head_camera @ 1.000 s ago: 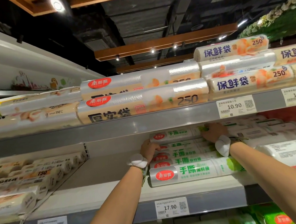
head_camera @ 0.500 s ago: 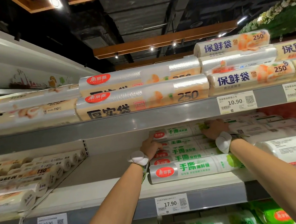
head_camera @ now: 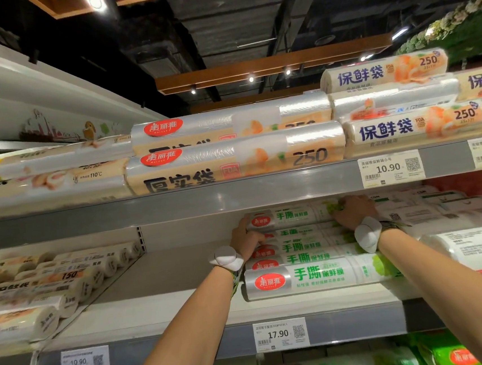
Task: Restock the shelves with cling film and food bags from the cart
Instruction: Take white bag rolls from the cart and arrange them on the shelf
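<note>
A stack of several silver and green cling film rolls [head_camera: 316,275] lies on the middle shelf [head_camera: 163,307]. Both my arms reach into the shelf. My left hand [head_camera: 243,238] grips the left end of the top cling film roll [head_camera: 290,217], which sits high at the back of the stack. My right hand [head_camera: 354,211] lies over that roll's right end with fingers curled on it. Both wrists carry white bands. The cart is out of view.
The shelf above [head_camera: 177,209] holds large food bag rolls [head_camera: 232,162] and blue-lettered bag rolls [head_camera: 414,127]. Small rolls [head_camera: 52,283] fill a sloped tray at the left. White packs [head_camera: 470,248] lie right of the stack. Bare shelf surface lies between tray and stack.
Both hands have risen a little along with the top roll at the back of the stack; the view has tilted slightly upward.
</note>
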Motion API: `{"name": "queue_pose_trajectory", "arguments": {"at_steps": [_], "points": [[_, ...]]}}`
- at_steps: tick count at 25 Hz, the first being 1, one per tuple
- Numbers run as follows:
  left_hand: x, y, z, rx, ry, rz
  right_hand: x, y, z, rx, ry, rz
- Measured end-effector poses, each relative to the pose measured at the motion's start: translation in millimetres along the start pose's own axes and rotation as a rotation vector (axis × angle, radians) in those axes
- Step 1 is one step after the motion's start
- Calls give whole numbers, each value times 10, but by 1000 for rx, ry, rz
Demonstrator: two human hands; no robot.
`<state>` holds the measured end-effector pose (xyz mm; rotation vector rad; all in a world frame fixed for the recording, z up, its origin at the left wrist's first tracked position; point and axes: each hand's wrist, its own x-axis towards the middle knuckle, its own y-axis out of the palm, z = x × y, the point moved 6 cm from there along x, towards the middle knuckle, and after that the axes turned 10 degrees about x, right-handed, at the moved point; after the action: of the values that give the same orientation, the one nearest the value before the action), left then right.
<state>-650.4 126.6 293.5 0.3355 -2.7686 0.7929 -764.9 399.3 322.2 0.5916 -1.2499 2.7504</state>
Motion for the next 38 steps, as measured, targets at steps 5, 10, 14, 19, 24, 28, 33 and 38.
{"name": "queue_pose_trajectory", "arguments": {"at_steps": [5,10,14,19,24,28,33,38], "points": [[-56,78,-71,-76,-34,59,0,59,4,-37,22,42],[-59,47,-72,-67,-8,14,-67,-8,18,49,70,14],[-30,42,-39,-6,6,10,-77,-23,39,44,74,26],[-87,52,-115,-8,4,14,-114,-14,85,-77,24,68],[-159,33,-110,-58,-57,20,-115,-46,132,-62,-4,83],[-221,34,-136,-87,-95,10,-118,-52,140,-94,-13,83],[-225,24,-120,-46,-141,16,-116,-52,121,-75,-6,80],[-296,16,-229,109,-206,20,-150,-61,165,-95,15,112]]}}
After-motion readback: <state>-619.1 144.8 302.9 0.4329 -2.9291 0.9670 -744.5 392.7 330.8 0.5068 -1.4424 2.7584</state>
